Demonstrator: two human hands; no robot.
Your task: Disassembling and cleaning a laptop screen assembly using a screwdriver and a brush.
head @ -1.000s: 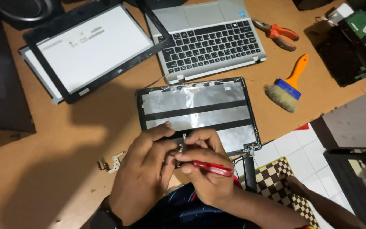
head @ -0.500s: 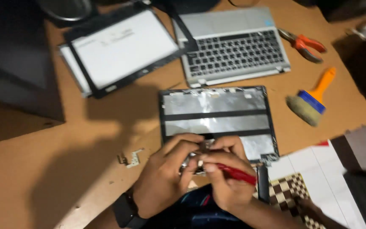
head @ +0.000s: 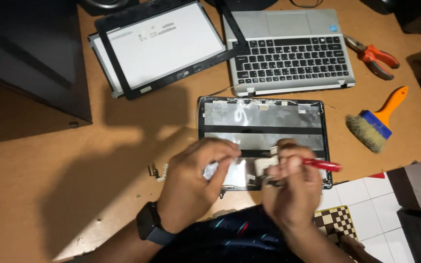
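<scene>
Item, laptop lid shell (head: 261,122), foil side up on the worktop (head: 98,160) just below the keyboard base (head: 291,53): since a second ago my left hand (head: 193,182) has drawn leftward along its near edge, pinching something pale, while my right hand (head: 291,187) grasps the red screwdriver (head: 322,164) there.

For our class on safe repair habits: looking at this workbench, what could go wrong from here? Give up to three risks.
1. The right hand holds a red-handled tool over the foil-lined laptop lid shell; a slip could gouge the foil.
2. The small metal hinge part lies loose near the left hand and could be knocked away.
3. The bare screen panel lies unprotected, with its bezel frame on top, and could get scratched.
</scene>
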